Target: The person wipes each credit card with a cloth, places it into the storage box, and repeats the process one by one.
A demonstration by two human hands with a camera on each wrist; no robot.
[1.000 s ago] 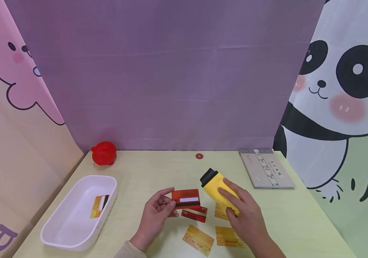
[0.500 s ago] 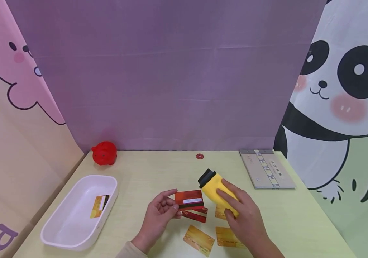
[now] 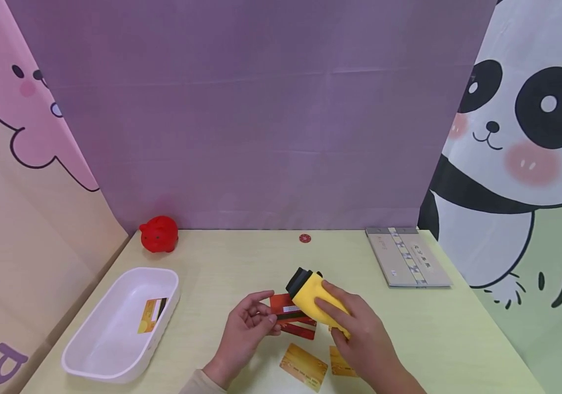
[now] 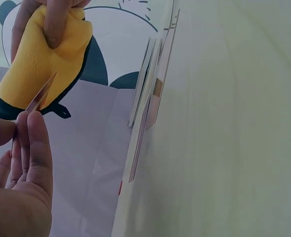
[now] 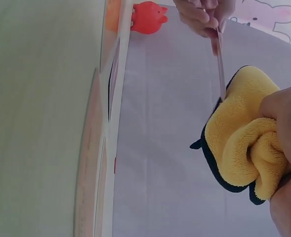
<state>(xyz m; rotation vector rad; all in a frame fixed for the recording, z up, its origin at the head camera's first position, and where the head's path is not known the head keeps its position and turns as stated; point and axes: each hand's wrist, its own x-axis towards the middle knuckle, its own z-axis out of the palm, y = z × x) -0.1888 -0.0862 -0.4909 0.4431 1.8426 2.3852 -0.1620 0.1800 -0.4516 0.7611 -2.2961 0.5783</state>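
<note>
A red bank card (image 3: 281, 302) with a dark stripe is pinched at its left edge by my left hand (image 3: 246, 334), thumb over the front. My right hand (image 3: 359, 334) grips a folded yellow cloth (image 3: 316, 303) with black edging. In the head view the cloth covers the card's right part; in the right wrist view the cloth (image 5: 244, 128) meets the card's far end (image 5: 221, 74), seen edge-on. Under the held card another red card (image 3: 300, 329) lies on the table. Two gold cards show nearer me, one (image 3: 303, 366) whole, the other (image 3: 342, 362) partly behind my right hand.
At left stands a white tray (image 3: 76, 350) with a gold card (image 3: 152, 316) in it. A red piggy bank (image 3: 159, 234) sits at the back left. A small red disc (image 3: 305, 238) lies at the back, and a grey book (image 3: 407, 257) at the back right.
My right hand has brought the cloth left and slightly down onto the held card, covering its right side. My left hand has shifted a little to the right with the card.
</note>
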